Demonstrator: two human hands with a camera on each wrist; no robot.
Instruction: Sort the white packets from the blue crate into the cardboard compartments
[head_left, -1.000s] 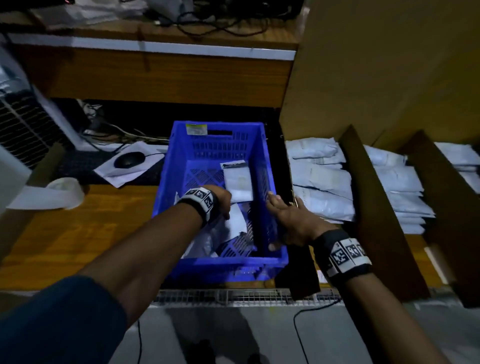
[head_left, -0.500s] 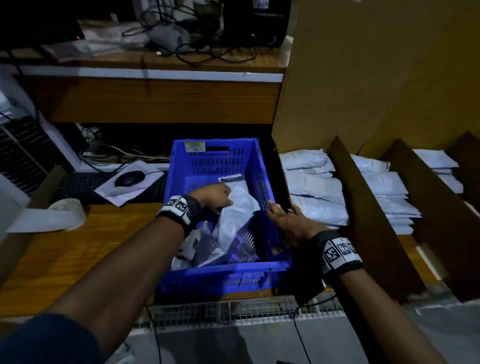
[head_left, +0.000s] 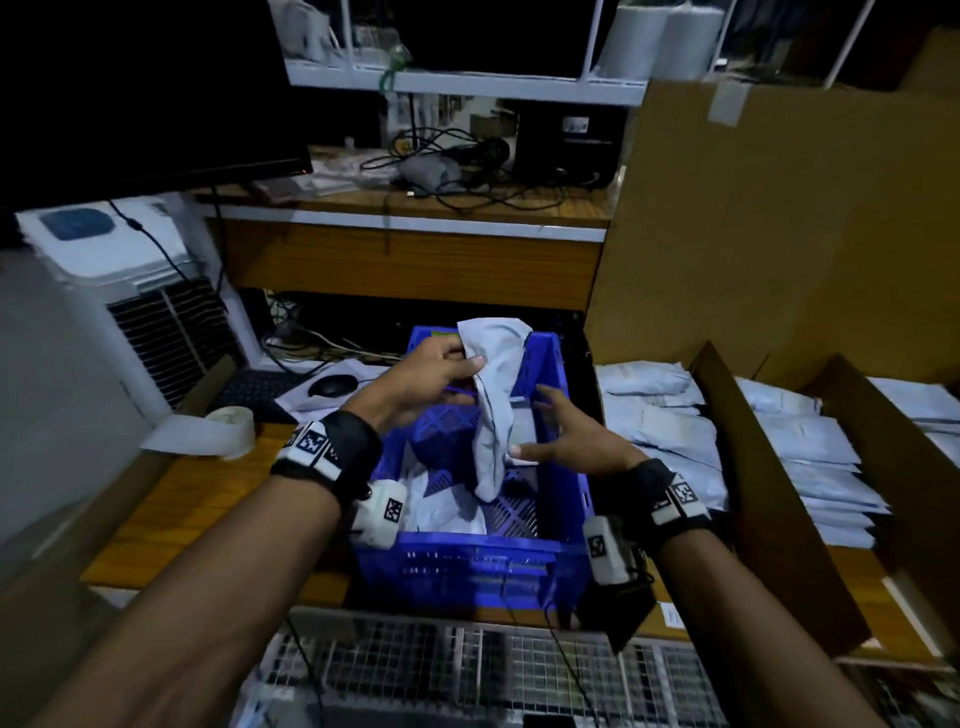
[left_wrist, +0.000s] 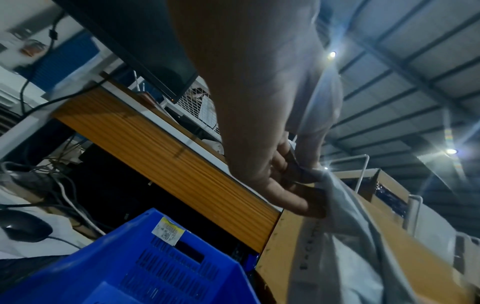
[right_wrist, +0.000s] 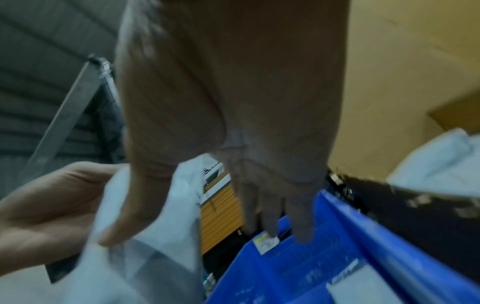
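l hand (head_left: 434, 371) pinches limp crumpled white packet (head_left: 496, 415)

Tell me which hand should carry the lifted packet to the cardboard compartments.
Right, probably: the right hand is open, touching the packet, and nearer the cardboard compartments. The left hand pinching it is farther away.

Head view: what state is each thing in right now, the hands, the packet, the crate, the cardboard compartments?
Left hand: pinches the top of a white packet.
White packet: lifted, hanging limp over the crate.
Right hand: fingers straight, thumb touching the packet's lower part.
Blue crate: open-topped, a few packets inside.
Cardboard compartments: holding stacked packets.
Monitor: dark.
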